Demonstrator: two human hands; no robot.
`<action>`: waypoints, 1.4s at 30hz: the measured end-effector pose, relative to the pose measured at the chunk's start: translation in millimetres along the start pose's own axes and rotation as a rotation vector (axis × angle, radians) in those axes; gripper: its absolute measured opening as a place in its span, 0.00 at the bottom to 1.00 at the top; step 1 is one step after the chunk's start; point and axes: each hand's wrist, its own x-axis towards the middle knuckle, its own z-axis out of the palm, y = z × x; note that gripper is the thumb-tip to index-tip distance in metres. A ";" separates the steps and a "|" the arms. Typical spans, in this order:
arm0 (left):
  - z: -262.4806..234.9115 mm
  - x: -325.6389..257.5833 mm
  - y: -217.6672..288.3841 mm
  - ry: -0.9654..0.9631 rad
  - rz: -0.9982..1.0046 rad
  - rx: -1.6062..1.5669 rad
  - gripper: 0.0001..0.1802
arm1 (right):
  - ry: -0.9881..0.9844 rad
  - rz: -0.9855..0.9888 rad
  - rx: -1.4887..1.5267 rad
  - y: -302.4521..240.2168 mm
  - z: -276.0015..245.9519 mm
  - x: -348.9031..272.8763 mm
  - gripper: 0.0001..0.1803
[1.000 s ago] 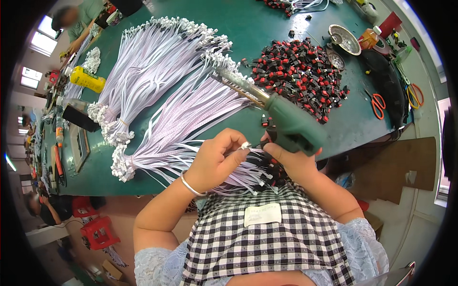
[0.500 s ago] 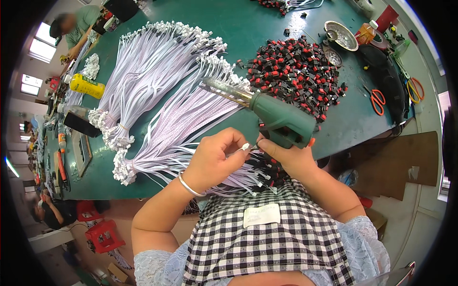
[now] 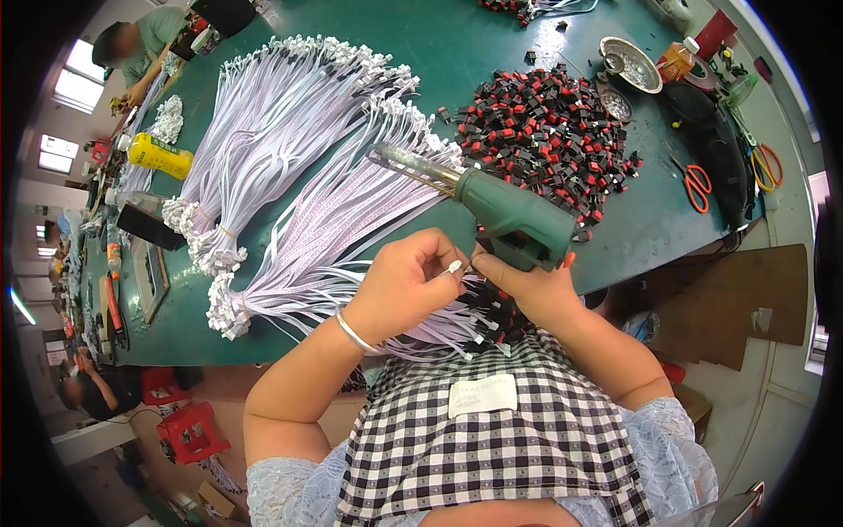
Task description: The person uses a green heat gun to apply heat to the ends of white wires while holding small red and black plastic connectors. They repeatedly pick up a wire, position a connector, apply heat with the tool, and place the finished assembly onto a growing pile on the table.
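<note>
Head view: left hand (image 3: 399,285) is pinching a small white plastic connector (image 3: 454,266) over fanned-out white ribbon cables (image 3: 338,215). Right hand (image 3: 537,296) is sitting just beside it, against a green, long-barrelled, pistol-shaped tool (image 3: 520,211); fingers partly hidden, can't tell its grip. Small red-and-black plastic parts (image 3: 549,140) are lying heaped beyond on the dark-green table (image 3: 652,215).

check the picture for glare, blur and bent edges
Head view: the upper-left window is washed out white; head view: a pale glare patch lies on the green table beyond the red-and-black pile; head view: edges bend toward the black rim; head view: the left hand shows little blur.
</note>
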 end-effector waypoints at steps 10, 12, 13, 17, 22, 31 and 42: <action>-2.4 9.1 1.3 0.078 -0.128 -0.196 0.02 | 0.064 -0.375 -0.403 3.0 -28.2 -10.6 0.15; -3.1 11.0 1.0 0.077 -0.122 -0.237 0.03 | 0.043 -0.437 -0.570 2.6 -49.4 -26.9 0.16; -4.2 11.8 -0.6 0.078 -0.120 -0.260 0.03 | 0.052 -0.401 -0.500 0.1 -51.8 -37.7 0.16; -6.6 17.0 -4.5 0.066 -0.114 -0.265 0.03 | -0.088 -0.469 -0.402 49.6 -103.1 -76.6 0.15; -6.9 21.2 -12.8 0.086 -0.125 -0.147 0.03 | -0.071 -0.501 -0.433 84.4 -109.0 -86.2 0.17; -7.2 22.0 -17.4 0.100 -0.107 -0.092 0.04 | 0.080 -0.314 -0.574 99.8 -111.4 -89.3 0.23; -6.1 22.5 -15.7 0.144 -0.085 0.059 0.03 | -0.042 -0.372 -0.625 89.3 -107.4 -85.3 0.12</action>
